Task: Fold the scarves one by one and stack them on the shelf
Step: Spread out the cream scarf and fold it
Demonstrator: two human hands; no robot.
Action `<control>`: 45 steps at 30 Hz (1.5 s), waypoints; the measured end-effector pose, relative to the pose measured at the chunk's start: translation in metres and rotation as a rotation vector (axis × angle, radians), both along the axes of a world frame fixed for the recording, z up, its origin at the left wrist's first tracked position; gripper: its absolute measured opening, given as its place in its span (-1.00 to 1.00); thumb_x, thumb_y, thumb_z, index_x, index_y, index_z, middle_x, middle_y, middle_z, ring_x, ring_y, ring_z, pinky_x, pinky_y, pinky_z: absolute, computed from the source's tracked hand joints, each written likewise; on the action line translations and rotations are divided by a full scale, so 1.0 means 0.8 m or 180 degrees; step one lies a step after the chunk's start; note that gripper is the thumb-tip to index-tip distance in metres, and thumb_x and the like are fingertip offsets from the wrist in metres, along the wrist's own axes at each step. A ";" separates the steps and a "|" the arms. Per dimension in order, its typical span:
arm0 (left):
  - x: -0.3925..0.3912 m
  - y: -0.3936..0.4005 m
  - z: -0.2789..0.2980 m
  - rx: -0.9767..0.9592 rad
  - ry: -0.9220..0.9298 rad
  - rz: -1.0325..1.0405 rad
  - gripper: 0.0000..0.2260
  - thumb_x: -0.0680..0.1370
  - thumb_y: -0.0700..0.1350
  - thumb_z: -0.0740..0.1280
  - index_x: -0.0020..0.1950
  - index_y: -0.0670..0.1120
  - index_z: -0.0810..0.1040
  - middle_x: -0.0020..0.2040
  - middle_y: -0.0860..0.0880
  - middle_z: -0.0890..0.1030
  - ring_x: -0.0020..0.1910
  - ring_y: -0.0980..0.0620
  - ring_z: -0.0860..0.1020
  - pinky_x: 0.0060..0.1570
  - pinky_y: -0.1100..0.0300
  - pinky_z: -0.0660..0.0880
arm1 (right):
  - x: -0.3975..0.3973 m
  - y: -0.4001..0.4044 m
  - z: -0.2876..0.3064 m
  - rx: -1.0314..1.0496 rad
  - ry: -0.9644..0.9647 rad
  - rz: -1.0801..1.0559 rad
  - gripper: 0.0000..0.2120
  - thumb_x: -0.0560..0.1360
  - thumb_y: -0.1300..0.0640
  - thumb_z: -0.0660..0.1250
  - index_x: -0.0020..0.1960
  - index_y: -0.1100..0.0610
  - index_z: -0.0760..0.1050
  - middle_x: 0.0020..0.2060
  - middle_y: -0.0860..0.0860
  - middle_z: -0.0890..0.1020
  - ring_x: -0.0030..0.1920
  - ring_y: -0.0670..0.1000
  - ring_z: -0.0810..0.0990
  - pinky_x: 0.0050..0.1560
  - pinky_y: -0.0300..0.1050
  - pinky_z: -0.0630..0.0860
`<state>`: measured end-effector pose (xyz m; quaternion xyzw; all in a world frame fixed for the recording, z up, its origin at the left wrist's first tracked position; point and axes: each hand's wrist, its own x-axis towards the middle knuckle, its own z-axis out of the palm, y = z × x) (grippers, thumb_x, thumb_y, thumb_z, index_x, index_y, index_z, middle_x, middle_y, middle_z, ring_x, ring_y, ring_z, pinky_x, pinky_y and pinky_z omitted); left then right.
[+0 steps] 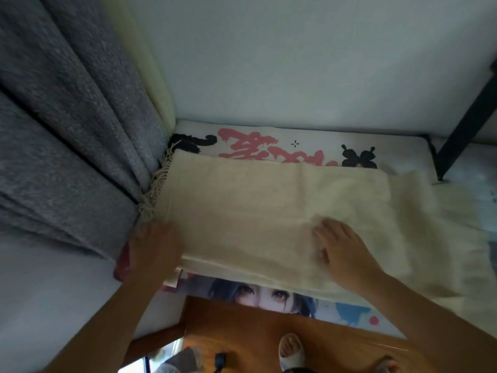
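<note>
A pale wall (295, 63) rises behind, with grey curtains (67, 117) hanging at the left. A black metal post (465, 122) slants at the right. Below lies a wooden floor (242, 340) in soft daylight.

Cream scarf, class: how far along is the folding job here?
Done: the cream scarf lies doubled over on the printed surface. In hand: the right hand presses it flat while the left hand holds its fringed end. Left: its right end trails loose; no folded stack is visible yet.
</note>
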<state>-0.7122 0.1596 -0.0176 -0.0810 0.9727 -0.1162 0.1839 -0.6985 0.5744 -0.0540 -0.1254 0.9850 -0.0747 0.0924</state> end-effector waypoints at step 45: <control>0.129 0.409 -0.047 0.1668 -0.0021 -0.1053 -0.37 0.38 0.03 0.34 0.48 0.17 0.41 0.55 -0.08 0.33 0.53 -0.22 0.30 0.41 -0.20 0.38 | 0.006 0.367 0.034 -0.0724 0.0071 -0.2063 -0.61 0.59 0.22 0.25 0.41 0.09 0.40 0.32 0.14 0.42 0.23 0.21 0.48 0.22 0.12 0.53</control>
